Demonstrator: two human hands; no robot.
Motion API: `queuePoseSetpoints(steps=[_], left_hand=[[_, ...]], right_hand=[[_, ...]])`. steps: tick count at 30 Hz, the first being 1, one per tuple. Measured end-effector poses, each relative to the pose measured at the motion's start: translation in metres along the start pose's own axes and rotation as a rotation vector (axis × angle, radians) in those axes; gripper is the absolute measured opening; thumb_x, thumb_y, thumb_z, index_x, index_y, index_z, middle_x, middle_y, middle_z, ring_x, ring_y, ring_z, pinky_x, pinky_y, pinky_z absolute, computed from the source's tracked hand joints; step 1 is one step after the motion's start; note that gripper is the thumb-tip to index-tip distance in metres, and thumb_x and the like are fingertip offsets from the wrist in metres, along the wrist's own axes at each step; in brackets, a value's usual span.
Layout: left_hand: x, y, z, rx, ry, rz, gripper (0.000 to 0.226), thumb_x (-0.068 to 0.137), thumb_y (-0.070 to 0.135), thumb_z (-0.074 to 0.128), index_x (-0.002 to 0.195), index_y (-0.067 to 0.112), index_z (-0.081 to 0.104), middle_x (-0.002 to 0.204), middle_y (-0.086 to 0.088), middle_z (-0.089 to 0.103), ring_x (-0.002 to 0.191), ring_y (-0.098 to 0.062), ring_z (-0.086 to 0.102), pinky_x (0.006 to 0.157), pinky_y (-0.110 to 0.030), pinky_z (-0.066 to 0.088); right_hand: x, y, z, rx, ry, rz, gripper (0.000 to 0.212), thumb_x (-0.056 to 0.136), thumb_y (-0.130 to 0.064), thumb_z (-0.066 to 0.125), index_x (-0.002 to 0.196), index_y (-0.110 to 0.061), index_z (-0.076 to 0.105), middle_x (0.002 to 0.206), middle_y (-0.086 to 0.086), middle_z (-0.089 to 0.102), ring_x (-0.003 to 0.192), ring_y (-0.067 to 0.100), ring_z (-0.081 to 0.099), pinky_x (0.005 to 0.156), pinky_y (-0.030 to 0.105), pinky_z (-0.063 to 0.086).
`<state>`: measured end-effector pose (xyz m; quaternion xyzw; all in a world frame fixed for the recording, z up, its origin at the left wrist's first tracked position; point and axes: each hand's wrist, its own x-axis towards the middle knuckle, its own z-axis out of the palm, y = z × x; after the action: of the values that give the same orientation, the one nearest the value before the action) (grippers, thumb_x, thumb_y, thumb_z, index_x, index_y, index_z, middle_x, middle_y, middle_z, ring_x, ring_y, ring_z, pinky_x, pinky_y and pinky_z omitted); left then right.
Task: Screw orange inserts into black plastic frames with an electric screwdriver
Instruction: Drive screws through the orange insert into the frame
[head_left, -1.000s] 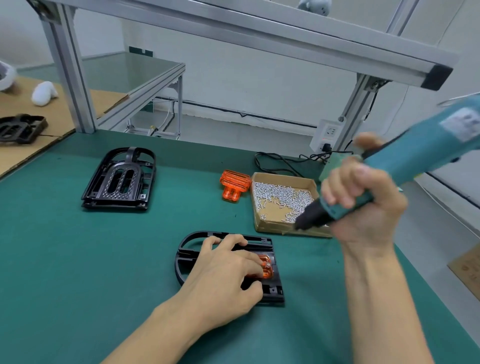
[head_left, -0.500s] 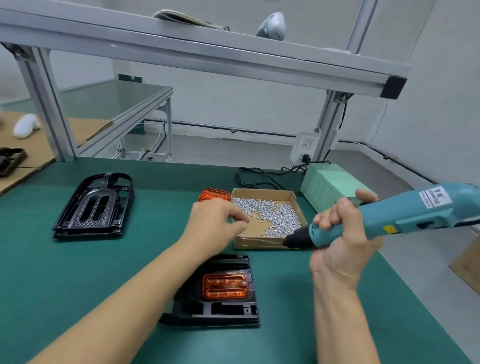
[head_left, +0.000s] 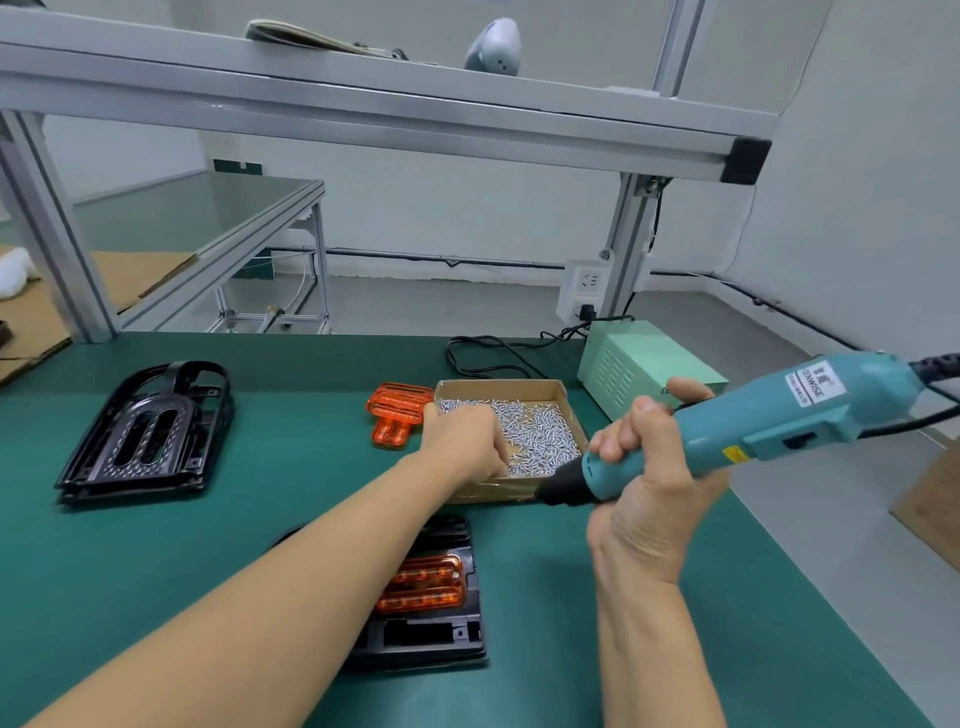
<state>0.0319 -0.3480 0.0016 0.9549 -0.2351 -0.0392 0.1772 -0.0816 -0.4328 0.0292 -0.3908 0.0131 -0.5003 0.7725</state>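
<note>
left hand (head_left: 464, 441) fingers in screw box (head_left: 498, 388), grip unclear | right hand (head_left: 649, 483) grasping screwdriver (head_left: 769, 431)

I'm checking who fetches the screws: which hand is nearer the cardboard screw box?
Left. The left hand reaches into the cardboard screw box among the screws; the right hand grips the electric screwdriver just outside its near right corner.

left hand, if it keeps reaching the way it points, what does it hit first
Most likely the screws in the cardboard box: the left hand is over the box's near edge, fingers angled down into it. Depth is unclear.
</note>
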Motion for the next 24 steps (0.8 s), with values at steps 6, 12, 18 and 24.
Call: queuePoseSetpoints(steps=[6, 12, 18, 24], left_hand=[[0.008, -0.006, -0.004, -0.049, -0.081, -0.020, 0.005, 0.081, 0.024, 0.073, 0.085, 0.026, 0.076, 0.093, 0.012, 0.070, 0.099, -0.014, 0.052, 0.099, -0.043, 0.023], [0.008, 0.001, -0.004, 0.073, -0.049, 0.046, 0.003, 0.080, 0.025, 0.073, 0.077, 0.026, 0.073, 0.069, 0.015, 0.058, 0.087, -0.012, 0.048, 0.100, -0.043, 0.023], [0.008, 0.003, -0.001, 0.224, -0.109, 0.140, 0.024, 0.090, 0.010, 0.050, 0.068, 0.020, 0.051, 0.079, 0.003, 0.059, 0.084, -0.020, 0.053, 0.109, -0.049, 0.016], [-0.006, -0.009, -0.010, -0.167, 0.046, 0.143, 0.016, 0.091, 0.008, 0.047, 0.082, 0.014, 0.059, 0.084, 0.002, 0.065, 0.079, -0.017, 0.059, 0.077, -0.028, 0.047]], right_hand=[[-0.001, -0.001, -0.001, 0.018, -0.012, 0.010, 0.022, 0.074, 0.001, 0.052, 0.090, -0.015, 0.051, 0.047, -0.005, 0.041, 0.040, 0.014, 0.038, 0.049, 0.024, 0.037], [-0.003, -0.001, 0.001, -0.007, -0.030, 0.001, 0.021, 0.076, 0.000, 0.053, 0.087, -0.018, 0.051, 0.047, -0.005, 0.042, 0.039, 0.013, 0.040, 0.049, 0.024, 0.039], [-0.005, -0.001, 0.001, -0.011, -0.042, 0.016, 0.023, 0.075, 0.001, 0.053, 0.088, -0.017, 0.051, 0.046, -0.006, 0.042, 0.039, 0.013, 0.038, 0.048, 0.024, 0.038], [-0.005, -0.004, 0.003, -0.002, -0.036, 0.024, 0.022, 0.075, 0.001, 0.053, 0.089, -0.016, 0.051, 0.046, -0.006, 0.043, 0.039, 0.012, 0.039, 0.049, 0.023, 0.039]])
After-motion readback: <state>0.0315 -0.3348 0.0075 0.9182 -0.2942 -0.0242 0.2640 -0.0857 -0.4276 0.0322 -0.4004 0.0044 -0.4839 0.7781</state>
